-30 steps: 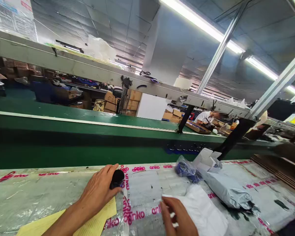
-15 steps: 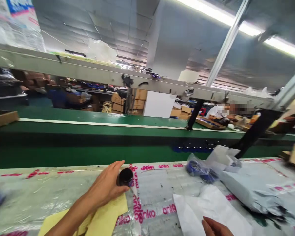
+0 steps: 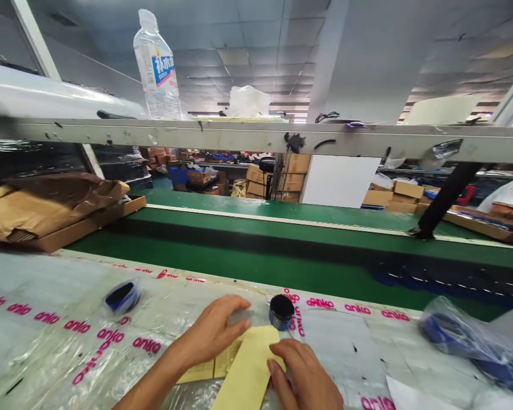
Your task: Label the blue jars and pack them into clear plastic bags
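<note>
My left hand (image 3: 216, 333) is over the bench with thumb and fingers apart, holding nothing. A short dark round object (image 3: 281, 312), with a black top and bluish side, stands just right of its fingertips. Below lies a yellow paper strip (image 3: 248, 370), overlapping another yellow printed piece (image 3: 199, 373). My right hand (image 3: 303, 373) has its thumb and forefinger at the strip's right edge, seeming to pinch it. Farther left is a dark blue roll-shaped item (image 3: 122, 297) in clear plastic.
More blue items (image 3: 447, 336) in clear bags lie at the right. Beyond the plastic-covered bench (image 3: 325, 353) runs a green conveyor belt (image 3: 239, 256). A shallow cardboard box (image 3: 89, 225) sits at the left. Overhead, a metal shelf beam (image 3: 239, 135) carries a plastic bottle (image 3: 158, 74).
My view has swung left. My left hand has let go of the dark round object, which now stands on the bench. My right hand has moved from the white paper to the yellow strip.
</note>
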{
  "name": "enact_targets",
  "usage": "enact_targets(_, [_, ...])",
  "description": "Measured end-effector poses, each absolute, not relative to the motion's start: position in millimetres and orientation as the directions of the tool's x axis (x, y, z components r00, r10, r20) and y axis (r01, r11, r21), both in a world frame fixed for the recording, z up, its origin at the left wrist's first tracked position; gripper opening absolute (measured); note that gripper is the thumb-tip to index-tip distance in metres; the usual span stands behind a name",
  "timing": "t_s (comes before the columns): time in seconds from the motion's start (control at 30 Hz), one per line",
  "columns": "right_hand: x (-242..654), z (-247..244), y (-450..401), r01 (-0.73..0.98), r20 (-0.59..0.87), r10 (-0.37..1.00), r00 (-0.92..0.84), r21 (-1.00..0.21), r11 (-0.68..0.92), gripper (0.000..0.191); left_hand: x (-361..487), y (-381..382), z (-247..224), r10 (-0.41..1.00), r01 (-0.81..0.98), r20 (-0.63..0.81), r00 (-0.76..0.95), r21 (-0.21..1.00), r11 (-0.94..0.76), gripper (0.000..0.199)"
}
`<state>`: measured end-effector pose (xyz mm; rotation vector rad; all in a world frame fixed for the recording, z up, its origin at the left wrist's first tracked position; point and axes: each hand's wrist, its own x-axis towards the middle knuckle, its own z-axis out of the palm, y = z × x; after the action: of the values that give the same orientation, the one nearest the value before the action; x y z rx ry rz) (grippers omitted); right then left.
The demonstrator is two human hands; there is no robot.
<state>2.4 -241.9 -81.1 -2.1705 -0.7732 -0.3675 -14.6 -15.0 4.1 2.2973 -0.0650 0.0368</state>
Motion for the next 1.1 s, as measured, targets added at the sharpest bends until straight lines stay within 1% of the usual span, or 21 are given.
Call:
enact_targets(0.1, [10,-74,-232,0.568,0.380,0.428,0.820,-0.631,-0.529,0.030,-33,-13,-12,-0.129,-0.176,0.120,0.984,0.720,-0.671,0.030])
enact_targets(0.17, [12,-73,-227,0.517,0.300,0.440,0.846,-0.659,-0.546,0.026,-37,-17,-20,-0.148,-0.216,0.157,0.976,0.706,-0.675,0.026])
enact_targets(0.23, [12,-73,-222,0.472,0.230,0.449,0.864,-0.681,-0.559,0.027,-37,-22,-24,-0.128,-0.192,0.144,0.981,0.698,-0.689,0.025])
enact_targets(0.3, [13,-72,-219,0.426,0.177,0.442,0.879,-0.705,-0.566,0.027,-37,-26,-24,-0.112,-0.145,0.093,0.989,0.694,-0.705,0.023])
enact_targets(0.4, [13,-67,-216,0.358,0.113,0.420,0.900,-0.743,-0.566,0.025,-36,-29,-20,-0.106,-0.103,0.038,0.994,0.693,-0.714,0.017])
enact_targets(0.5, [14,-63,-214,0.332,0.078,0.427,0.901,-0.758,-0.561,0.025,-35,-30,-19,-0.096,-0.088,0.028,0.995,0.702,-0.707,0.015])
enact_targets(0.67, [14,-65,-213,0.323,0.080,0.419,0.904,-0.770,-0.550,0.026,-35,-30,-23,-0.092,-0.113,0.068,0.993,0.712,-0.693,0.014])
enact_targets(0.87, [12,-71,-215,0.378,0.173,0.405,0.898,-0.773,-0.509,0.025,-35,-34,-15,-0.070,-0.081,0.046,0.996,0.725,-0.684,0.011])
enact_targets(1.1, [7,-83,-213,0.475,0.294,0.398,0.869,-0.719,-0.507,0.050,-30,-38,-20,-0.020,-0.013,0.000,1.000,0.755,-0.656,0.014])
